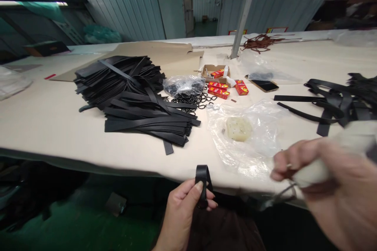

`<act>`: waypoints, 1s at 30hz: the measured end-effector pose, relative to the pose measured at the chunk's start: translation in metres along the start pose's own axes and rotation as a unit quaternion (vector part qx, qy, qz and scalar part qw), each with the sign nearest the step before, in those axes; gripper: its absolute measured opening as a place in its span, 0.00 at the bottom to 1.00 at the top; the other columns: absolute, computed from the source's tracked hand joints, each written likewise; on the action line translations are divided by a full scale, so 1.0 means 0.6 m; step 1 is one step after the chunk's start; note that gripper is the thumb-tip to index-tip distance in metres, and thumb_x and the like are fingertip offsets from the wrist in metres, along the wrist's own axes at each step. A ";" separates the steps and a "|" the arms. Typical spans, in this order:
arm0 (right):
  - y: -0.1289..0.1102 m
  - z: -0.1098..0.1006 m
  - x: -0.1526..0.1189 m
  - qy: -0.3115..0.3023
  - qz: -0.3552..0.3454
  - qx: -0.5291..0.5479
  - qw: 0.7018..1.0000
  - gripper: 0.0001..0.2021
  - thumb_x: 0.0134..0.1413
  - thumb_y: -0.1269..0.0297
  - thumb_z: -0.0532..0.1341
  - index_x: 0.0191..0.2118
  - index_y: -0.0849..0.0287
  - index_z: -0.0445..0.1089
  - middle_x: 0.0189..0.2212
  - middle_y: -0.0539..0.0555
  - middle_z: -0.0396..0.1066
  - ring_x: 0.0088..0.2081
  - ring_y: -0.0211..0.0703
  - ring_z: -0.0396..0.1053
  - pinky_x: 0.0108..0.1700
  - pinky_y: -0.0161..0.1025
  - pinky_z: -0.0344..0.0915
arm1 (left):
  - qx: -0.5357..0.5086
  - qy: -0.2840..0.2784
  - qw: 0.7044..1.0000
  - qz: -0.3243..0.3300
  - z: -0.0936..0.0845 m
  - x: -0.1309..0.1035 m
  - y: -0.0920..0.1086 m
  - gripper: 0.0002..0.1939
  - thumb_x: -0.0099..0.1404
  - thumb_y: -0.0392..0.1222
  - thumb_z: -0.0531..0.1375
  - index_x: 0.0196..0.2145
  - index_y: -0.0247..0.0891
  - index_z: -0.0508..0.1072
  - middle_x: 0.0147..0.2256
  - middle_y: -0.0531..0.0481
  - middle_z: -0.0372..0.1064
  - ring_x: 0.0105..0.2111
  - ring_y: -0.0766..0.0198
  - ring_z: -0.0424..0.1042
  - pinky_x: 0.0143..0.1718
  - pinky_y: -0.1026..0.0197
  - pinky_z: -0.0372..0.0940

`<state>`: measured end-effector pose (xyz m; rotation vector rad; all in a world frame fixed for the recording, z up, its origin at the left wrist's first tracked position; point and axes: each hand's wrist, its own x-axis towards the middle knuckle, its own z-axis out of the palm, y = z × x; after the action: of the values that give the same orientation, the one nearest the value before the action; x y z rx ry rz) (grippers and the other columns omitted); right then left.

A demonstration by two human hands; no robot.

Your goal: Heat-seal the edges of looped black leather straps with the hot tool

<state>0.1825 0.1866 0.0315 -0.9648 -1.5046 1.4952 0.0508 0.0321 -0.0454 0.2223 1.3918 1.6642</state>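
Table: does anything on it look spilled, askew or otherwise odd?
Black rings have spilled from their bag onto the table. The strap pile fans out unevenly, one strap jutting toward the edge. Red boxes lie scattered beside their carton.

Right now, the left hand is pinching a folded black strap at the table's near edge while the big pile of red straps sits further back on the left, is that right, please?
Not quite. The pile of straps is black, not red; only the small boxes near it are red. The head view shows this. The rest stands: the left hand pinches a folded black strap at the near edge of the table.
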 end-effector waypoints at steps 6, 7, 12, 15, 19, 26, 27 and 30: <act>0.084 0.060 -0.072 -0.233 0.165 -0.036 0.958 0.17 0.56 0.49 0.55 0.31 0.60 0.65 0.21 0.47 0.59 0.23 0.35 0.58 0.26 0.32 0.60 | 0.000 -0.069 0.997 -0.020 0.009 -0.016 -0.002 0.12 0.62 0.47 0.58 0.34 0.34 0.74 0.29 0.48 0.73 0.29 0.63 0.70 0.35 0.61 0.63; 0.090 0.066 -0.080 -0.244 0.174 -0.016 0.954 0.17 0.56 0.49 0.55 0.30 0.61 0.64 0.21 0.47 0.59 0.24 0.35 0.58 0.27 0.32 0.61 | 0.000 -0.078 0.997 -0.020 0.012 -0.019 -0.004 0.12 0.62 0.47 0.58 0.34 0.35 0.74 0.29 0.49 0.72 0.29 0.63 0.70 0.35 0.61 0.63; 0.102 0.071 -0.097 -0.209 0.180 0.006 0.961 0.16 0.52 0.53 0.60 0.25 0.61 0.61 0.18 0.46 0.57 0.21 0.34 0.57 0.24 0.31 0.60 | 0.001 -0.094 0.995 -0.021 0.028 -0.030 -0.013 0.11 0.61 0.45 0.59 0.29 0.33 0.74 0.24 0.51 0.69 0.27 0.66 0.66 0.31 0.65 0.61; 0.110 0.065 -0.101 -0.199 0.214 0.041 0.956 0.17 0.50 0.51 0.61 0.27 0.61 0.61 0.17 0.44 0.55 0.18 0.33 0.56 0.22 0.32 0.62 | -0.028 -0.145 0.987 -0.058 0.031 -0.036 -0.015 0.11 0.62 0.45 0.58 0.32 0.33 0.74 0.25 0.50 0.70 0.27 0.65 0.68 0.32 0.64 0.62; 0.113 0.060 -0.108 -0.210 0.276 0.123 0.930 0.19 0.48 0.48 0.61 0.28 0.60 0.59 0.16 0.43 0.56 0.16 0.30 0.56 0.20 0.30 0.62 | -0.022 -0.158 0.984 -0.081 0.031 -0.045 -0.012 0.12 0.62 0.44 0.58 0.32 0.31 0.75 0.27 0.47 0.71 0.27 0.64 0.69 0.30 0.64 0.63; 0.125 0.041 -0.128 -0.204 0.236 0.088 0.946 0.18 0.49 0.49 0.61 0.29 0.60 0.58 0.19 0.43 0.57 0.18 0.31 0.59 0.23 0.32 0.65 | 0.052 -0.118 0.988 -0.082 0.041 -0.051 -0.026 0.14 0.54 0.49 0.63 0.26 0.32 0.73 0.22 0.50 0.69 0.23 0.65 0.68 0.26 0.65 0.63; 0.130 0.036 -0.131 -0.198 0.219 0.065 0.953 0.17 0.50 0.51 0.60 0.29 0.60 0.58 0.19 0.43 0.57 0.18 0.32 0.59 0.22 0.32 0.64 | 0.075 -0.113 0.988 -0.073 0.042 -0.051 -0.031 0.15 0.53 0.50 0.64 0.24 0.33 0.73 0.21 0.51 0.69 0.23 0.64 0.68 0.26 0.65 0.64; 0.144 0.018 -0.139 -0.152 0.161 -0.011 0.975 0.14 0.51 0.55 0.59 0.27 0.60 0.57 0.21 0.45 0.55 0.20 0.32 0.57 0.20 0.29 0.59 | 0.144 -0.133 0.980 -0.032 0.047 -0.044 -0.052 0.16 0.52 0.53 0.64 0.24 0.36 0.73 0.21 0.52 0.69 0.24 0.61 0.69 0.27 0.64 0.65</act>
<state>0.2043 0.1073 -0.0564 -1.0672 -1.6370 1.9327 0.1000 0.0298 -0.0516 0.5418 1.4129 1.3208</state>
